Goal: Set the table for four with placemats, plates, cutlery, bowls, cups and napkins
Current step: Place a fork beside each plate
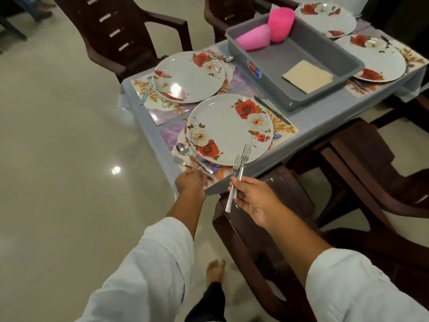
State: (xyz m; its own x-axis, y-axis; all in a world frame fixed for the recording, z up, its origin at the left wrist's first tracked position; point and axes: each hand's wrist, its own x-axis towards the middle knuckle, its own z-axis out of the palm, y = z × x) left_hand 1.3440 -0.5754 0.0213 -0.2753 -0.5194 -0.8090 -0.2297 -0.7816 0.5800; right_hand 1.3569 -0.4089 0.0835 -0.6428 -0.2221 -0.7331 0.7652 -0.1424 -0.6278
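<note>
1. Bare shiny floor (69, 135) filled the left of the frame, giving open room along that side of the table (325, 108).
2. A dark chair (250, 240) stood tucked against the table's near corner at lower centre, under the right hand (253, 198).
3. The right hand pinched two forks (241, 163) by their handles, tines up over the near rim of the nearest plate (229, 129).
4. The left hand (189, 182) sat at the table's near edge, by the handles of a spoon (185, 151) and a fork (183, 162) lying on the placemat (285, 129). Its fingers were hidden behind its back, so I could not tell whether it gripped anything.
5. A knife (271, 110) lay just right of that plate.
6. The grey tray (301, 49) at upper centre held two pink cups (281, 24) and a napkin (307, 76).
7. The tray partly covered two far plates (371, 59) at upper right.
8. The plate at centre left (188, 76) hid most of the cutlery beside it.
</note>
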